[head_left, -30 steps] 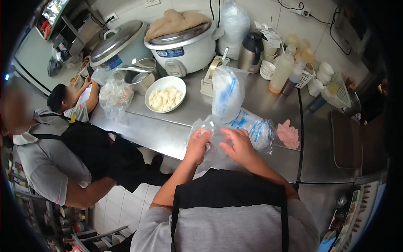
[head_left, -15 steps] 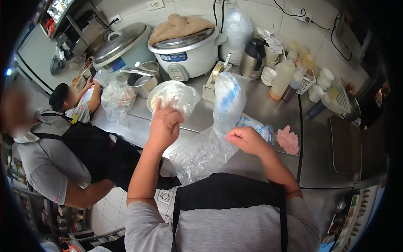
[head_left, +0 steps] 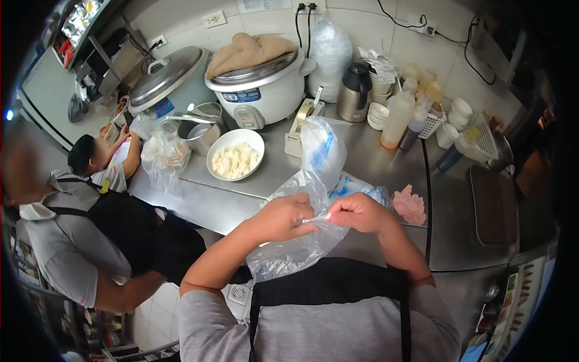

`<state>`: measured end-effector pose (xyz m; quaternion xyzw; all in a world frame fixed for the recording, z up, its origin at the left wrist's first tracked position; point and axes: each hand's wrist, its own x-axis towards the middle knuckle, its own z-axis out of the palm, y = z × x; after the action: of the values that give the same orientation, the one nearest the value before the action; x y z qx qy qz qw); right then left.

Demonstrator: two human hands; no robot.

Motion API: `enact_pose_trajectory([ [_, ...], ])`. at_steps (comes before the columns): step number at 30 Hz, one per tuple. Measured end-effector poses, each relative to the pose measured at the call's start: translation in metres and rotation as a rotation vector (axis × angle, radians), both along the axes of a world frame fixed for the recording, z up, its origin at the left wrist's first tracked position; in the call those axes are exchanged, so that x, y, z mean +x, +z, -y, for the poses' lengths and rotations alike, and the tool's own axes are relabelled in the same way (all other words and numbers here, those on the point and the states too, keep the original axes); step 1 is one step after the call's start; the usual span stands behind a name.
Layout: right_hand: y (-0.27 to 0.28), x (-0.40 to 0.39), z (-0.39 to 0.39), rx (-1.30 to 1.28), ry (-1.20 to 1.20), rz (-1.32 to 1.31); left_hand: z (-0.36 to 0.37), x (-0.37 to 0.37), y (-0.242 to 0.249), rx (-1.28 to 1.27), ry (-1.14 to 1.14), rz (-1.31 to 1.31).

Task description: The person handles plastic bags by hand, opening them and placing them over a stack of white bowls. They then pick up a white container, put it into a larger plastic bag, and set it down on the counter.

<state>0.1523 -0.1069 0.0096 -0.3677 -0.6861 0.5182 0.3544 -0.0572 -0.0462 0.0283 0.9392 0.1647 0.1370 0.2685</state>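
Both my hands meet over the steel counter in front of my apron. My left hand (head_left: 287,218) pinches a gathered edge of a clear plastic bag (head_left: 282,256). Close beside it, my right hand (head_left: 357,213) grips the same plastic between thumb and fingers. The bag hangs below the hands and spreads toward the apron. Behind them stands a plastic-wrapped bundle with blue print (head_left: 324,151), and another blue-printed package (head_left: 357,186) lies to its right. A white bowl of white, crumbly food (head_left: 235,155) sits uncovered to the left.
Two rice cookers (head_left: 256,99), a tape dispenser (head_left: 295,136), a thermos (head_left: 354,93) and sauce bottles (head_left: 398,117) line the back. A pink cloth (head_left: 409,205) lies at right. A person in a black apron (head_left: 129,223) stands close at left; another person (head_left: 105,160) is beyond.
My left hand has come from over the bowl to the right and down, beside my right hand. The clear plastic over the bowl is gone from there. Both hands now pinch the bag.
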Motion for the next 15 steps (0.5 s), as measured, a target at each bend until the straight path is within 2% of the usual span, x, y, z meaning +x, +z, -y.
enact_pose_trajectory([
  [3,-0.001,0.001,-0.004,-0.044,-0.135,-0.021,-0.010,-0.005,0.006,-0.091,-0.077,0.152],
  [6,0.006,0.003,-0.003,-0.003,-0.196,-0.044,-0.024,-0.006,-0.012,-0.320,0.031,0.264],
  [9,0.005,0.012,-0.006,0.022,-0.165,-0.145,-0.042,-0.022,-0.032,-0.645,0.266,0.194],
  [10,0.003,0.016,-0.005,0.012,-0.147,-0.202,-0.043,-0.023,-0.034,-0.632,0.403,0.206],
  [13,0.001,0.022,-0.003,-0.020,-0.086,-0.313,-0.062,-0.033,-0.064,-0.588,0.525,0.593],
  [14,0.002,0.021,-0.003,-0.031,-0.064,-0.312,-0.063,-0.025,-0.069,-0.463,0.546,0.802],
  [15,0.002,0.019,-0.002,-0.042,-0.043,-0.312,-0.062,-0.023,-0.069,-0.397,0.558,0.809],
])
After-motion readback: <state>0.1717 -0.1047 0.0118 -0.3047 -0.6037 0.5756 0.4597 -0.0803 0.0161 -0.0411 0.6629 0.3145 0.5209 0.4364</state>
